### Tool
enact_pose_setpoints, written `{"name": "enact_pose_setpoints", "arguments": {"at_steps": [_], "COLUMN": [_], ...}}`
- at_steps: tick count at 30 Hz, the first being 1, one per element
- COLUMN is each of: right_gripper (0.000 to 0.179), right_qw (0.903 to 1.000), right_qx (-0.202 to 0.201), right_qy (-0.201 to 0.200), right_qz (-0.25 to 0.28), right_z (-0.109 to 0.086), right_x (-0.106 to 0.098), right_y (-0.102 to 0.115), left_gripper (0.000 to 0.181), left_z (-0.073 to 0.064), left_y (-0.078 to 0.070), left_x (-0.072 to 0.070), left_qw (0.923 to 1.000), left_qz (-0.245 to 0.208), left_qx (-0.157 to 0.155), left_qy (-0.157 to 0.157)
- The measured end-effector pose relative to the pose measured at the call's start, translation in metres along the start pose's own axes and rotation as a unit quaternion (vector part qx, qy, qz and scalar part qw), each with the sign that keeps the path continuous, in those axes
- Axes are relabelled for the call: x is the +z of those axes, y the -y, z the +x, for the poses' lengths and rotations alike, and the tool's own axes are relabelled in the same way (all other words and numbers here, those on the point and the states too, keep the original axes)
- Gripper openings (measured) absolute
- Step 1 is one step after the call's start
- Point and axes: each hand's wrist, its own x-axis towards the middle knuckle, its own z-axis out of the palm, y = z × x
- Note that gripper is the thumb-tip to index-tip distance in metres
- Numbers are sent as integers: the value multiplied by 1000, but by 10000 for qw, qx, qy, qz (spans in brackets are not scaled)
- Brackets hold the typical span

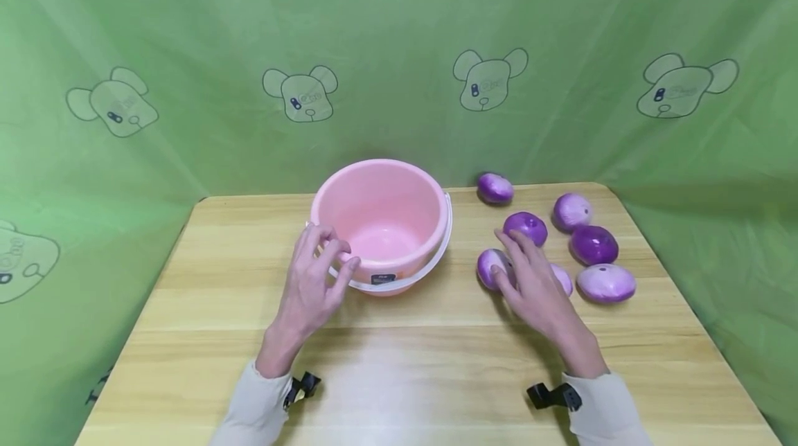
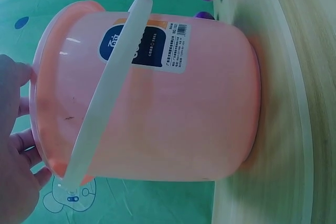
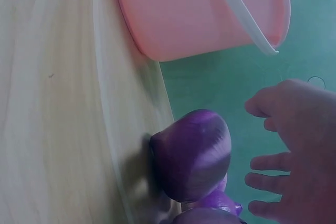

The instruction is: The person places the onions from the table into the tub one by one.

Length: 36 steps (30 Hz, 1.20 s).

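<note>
A pink bucket [image 1: 406, 269] with a white handle [image 1: 436, 255] stands upright, a label on its side. My left hand [image 1: 312, 283] holds its near left rim with bent fingers and thumb; in the left wrist view the fingertips [image 2: 23, 140] are right at the rim [image 2: 39, 98]. To the right, my right hand [image 1: 539, 293] hovers over a purple-and-white red onion [image 1: 488, 270], fingers spread and nothing in its grasp. In the right wrist view a gap shows between that hand [image 3: 304, 156] and the onion [image 3: 194, 156]. Another onion [image 1: 563, 278] is partly hidden behind the hand.
Several more red onions lie on the right of the wooden table [image 1: 399, 377]: a dark one [image 1: 526, 228] just beyond my right fingertips, one [image 1: 495, 188] near the back edge, others [image 1: 594, 245] farther right. A green curtain [image 1: 399, 30] with bear faces surrounds the table's back and sides.
</note>
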Motion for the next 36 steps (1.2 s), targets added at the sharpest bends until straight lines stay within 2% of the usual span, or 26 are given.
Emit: {"name": "enact_pose_setpoints", "arguments": {"at_steps": [13,22,30,36], "right_gripper": [69,74,71,71], "right_qw": [9995,9987,9978,9980], "right_qx": [-168,-3,15,-164], "right_qy": [253,504,636,564], "right_qz": [36,-63,-211,-251], "right_z": [10,10,7,5], "right_x": [9,13,15,16], "right_y": [4,2,0,0], "left_gripper": [25,27,16,12], "left_z": [-3,-1,3,5], "left_y": [1,1,-2,-4], "left_x": [-9,-7,-2,1], "left_qw": [9997,9998,9969,9949], "left_qz": [-46,-41,-687,-919], "left_qx": [-220,-192,-331,-198], "left_qy": [22,30,-194,-363]}}
